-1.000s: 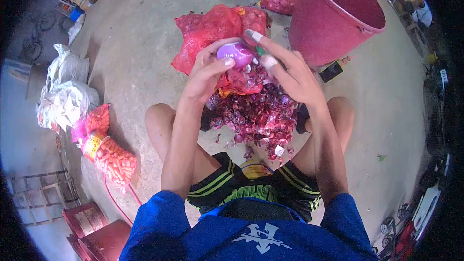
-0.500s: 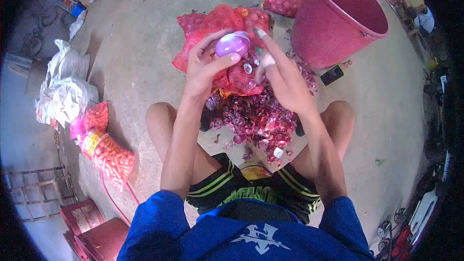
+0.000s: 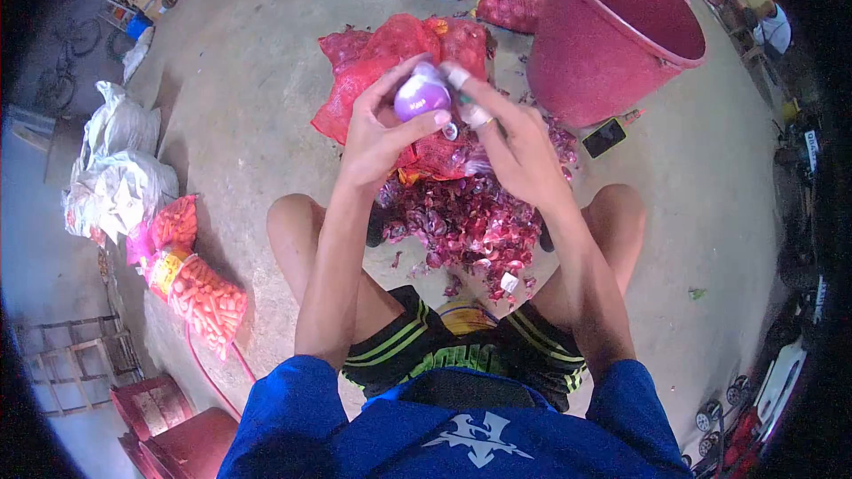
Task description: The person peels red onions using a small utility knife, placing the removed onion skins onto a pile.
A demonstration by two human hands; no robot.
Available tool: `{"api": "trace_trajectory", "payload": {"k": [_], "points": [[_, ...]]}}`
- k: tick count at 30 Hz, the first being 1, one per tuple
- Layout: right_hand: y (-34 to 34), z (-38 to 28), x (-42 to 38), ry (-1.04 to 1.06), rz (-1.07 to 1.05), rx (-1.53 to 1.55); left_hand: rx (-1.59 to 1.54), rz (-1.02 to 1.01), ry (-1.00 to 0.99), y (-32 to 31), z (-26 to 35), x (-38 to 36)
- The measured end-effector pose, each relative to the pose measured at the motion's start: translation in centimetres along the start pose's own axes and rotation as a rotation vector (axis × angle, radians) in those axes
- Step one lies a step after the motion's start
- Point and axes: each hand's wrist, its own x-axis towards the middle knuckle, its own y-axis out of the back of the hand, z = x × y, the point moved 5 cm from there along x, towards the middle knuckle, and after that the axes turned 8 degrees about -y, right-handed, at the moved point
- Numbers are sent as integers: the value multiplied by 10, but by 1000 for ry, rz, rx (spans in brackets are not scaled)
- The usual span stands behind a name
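Observation:
A shiny purple onion (image 3: 421, 99) sits in my left hand (image 3: 377, 133), with the thumb across its front and the fingers behind it. Just right of the onion is my right hand (image 3: 519, 137), its bent fingers blurred and white wrapping on some fingertips; something small and green shows among them, too unclear to name. Below both hands lie red mesh bags (image 3: 355, 84) of onions and a heap of loose purple skins (image 3: 479, 222) on the floor between my legs.
A large pink tub (image 3: 590, 62) stands at the upper right, beside a phone (image 3: 606, 137) on the floor. White sacks (image 3: 129, 191) and a bag of carrots (image 3: 206, 297) are at the left. Red metal pieces (image 3: 191, 443) lie lower left; wheeled items line the right edge.
My left hand has tilted the onion, and its pale end now points upward. My right fingers have moved closer to it. Loose skin now shows blurred beneath my right hand.

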Motion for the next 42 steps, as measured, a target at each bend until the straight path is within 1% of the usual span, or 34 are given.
{"api": "trace_trajectory", "payload": {"k": [1,3,4,6,7,8,9,10,11,12,13,14,15,16,17,20,22,24,25,26,27,29,31,33,35,36,38,39,40,41,42], "points": [[4,6,3,-112,82,27,-15,-16,-6,-1,2,0],[12,20,6,-225,166,50,-19,-52,-34,-3,5,-3],[19,32,9,-239,217,100,-21,-88,-62,-6,7,-3],[32,42,8,-258,264,52,-85,-73,-53,-8,11,-1],[37,44,6,-256,263,54,-145,-54,-44,-8,12,-1],[34,50,4,-362,142,37,-142,-52,-45,-7,11,0],[29,49,2,-468,22,21,-89,6,-79,-4,11,2],[27,43,0,-468,20,23,-36,63,-113,0,11,2],[25,32,0,-395,3,37,-34,67,-115,1,11,2],[22,21,1,-321,-16,51,157,79,-163,2,17,3],[19,20,0,-319,-21,54,349,92,-208,3,22,3],[16,14,0,-211,-42,78,353,96,-207,6,21,3],[14,8,-1,-105,-61,100,484,118,-288,7,24,4],[13,5,-1,-109,-100,22,614,138,-370,7,27,3],[13,4,-2,-112,-99,22,613,135,-368,6,26,2],[6,4,-1,-85,-136,-133,600,156,-342,4,27,-1],[7,2,-2,-71,-122,-158,714,125,-468,3,27,0],[4,2,-1,-53,-112,-183,724,126,-477,4,27,0],[2,3,0,3,-63,-221,735,128,-487,3,28,0],[1,2,0,60,-13,-259,735,129,-488,1,29,0],[0,0,0,60,-13,-259,693,148,-450,0,28,-1],[1,-3,1,5,-32,-194,650,168,-413,-2,29,-3],[2,-3,1,-9,-32,-225,612,188,-352,-2,28,-3],[2,-2,1,-24,-31,-254,629,159,-339,-1,27,-3],[4,2,4,-46,41,-181,647,131,-328,-1,26,-2],[5,1,4,-45,41,-182,630,136,-355,-2,27,-1],[9,10,6,-234,52,14,614,142,-385,-5,27,-2],[8,14,7,-229,53,13,372,137,-314,-6,20,-1],[9,20,8,-208,134,42,131,130,-242,-6,15,0],[10,25,7,-216,199,89,134,131,-247,-5,16,-2],[12,29,6,-221,264,136,29,113,-197,-7,18,-4]]}}
